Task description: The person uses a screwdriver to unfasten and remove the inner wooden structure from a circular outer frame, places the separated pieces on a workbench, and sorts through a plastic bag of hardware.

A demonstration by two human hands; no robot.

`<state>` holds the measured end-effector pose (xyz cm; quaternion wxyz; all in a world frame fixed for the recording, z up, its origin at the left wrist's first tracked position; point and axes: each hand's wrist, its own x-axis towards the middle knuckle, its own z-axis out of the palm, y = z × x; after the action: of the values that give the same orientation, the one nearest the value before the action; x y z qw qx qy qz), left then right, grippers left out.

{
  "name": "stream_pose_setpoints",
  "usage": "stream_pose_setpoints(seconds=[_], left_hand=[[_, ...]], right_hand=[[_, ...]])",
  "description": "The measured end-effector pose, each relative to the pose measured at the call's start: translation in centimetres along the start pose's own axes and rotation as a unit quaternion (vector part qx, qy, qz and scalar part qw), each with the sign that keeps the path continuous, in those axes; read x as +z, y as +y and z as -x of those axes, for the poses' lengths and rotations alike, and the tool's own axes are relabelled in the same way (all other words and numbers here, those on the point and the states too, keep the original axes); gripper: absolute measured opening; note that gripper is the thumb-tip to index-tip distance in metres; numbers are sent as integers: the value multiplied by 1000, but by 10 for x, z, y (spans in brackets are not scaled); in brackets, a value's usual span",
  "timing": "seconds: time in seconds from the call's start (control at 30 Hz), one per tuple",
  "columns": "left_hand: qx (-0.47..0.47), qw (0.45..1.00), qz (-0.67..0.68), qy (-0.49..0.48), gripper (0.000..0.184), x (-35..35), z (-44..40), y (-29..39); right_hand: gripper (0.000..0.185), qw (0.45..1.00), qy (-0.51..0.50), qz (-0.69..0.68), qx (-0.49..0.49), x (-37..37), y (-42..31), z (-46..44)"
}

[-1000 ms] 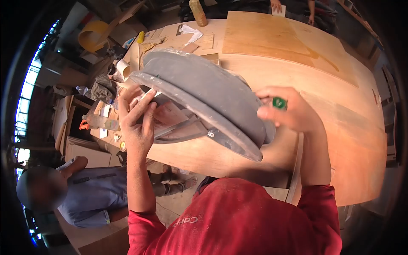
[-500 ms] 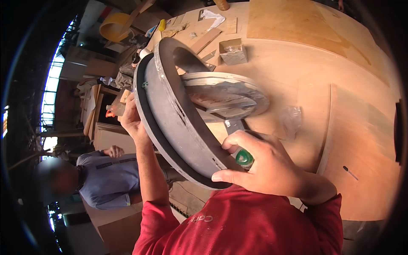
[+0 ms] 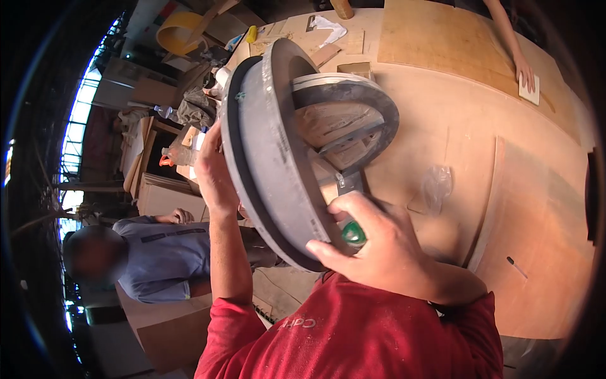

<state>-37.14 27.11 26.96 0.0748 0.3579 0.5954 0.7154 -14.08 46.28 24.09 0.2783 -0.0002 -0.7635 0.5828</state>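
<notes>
A large grey ring-shaped piece (image 3: 268, 145) with a grooved outer rim is held up, tilted, above the wooden table (image 3: 416, 107). Its dark curved frame with crossing bars (image 3: 379, 104) extends on the right side. My left hand (image 3: 216, 174) grips the ring's left edge, its fingers partly hidden behind the rim. On the lower right edge, my right hand (image 3: 385, 246) is closed with the thumb on the outer rim and the fingers on the inner side. A green round item (image 3: 353, 233) shows at my right hand's fingers.
A person in a blue shirt (image 3: 167, 259) is at the lower left. Another person's hand (image 3: 525, 72) rests on a white block at the upper right. A plastic bag (image 3: 437, 186), a board (image 3: 543, 240) with a pen (image 3: 516, 266), and a white cloth (image 3: 329, 28) lie on the table.
The ring has turned from lying nearly flat to a steep tilt, showing its grooved rim. My right hand has moved down and left onto its lower edge. Another person's hand has come in at the upper right.
</notes>
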Motion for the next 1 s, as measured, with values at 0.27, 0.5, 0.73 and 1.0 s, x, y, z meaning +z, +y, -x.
stream_pose_setpoints(seconds=[0.27,0.5,0.73,1.0], left_hand=[[106,923,-368,31,78,-7,-16,-8],[204,841,-499,-36,127,-26,-17,20],[160,845,-380,-340,129,-46,-74,47],[-7,804,-320,-500,120,-68,-110,57]], right_hand=[[29,995,12,102,7,-41,-13,-6],[29,950,67,295,84,-70,-24,-2],[31,960,61,259,83,-117,13,-16],[33,944,197,225,136,-102,26,-7]])
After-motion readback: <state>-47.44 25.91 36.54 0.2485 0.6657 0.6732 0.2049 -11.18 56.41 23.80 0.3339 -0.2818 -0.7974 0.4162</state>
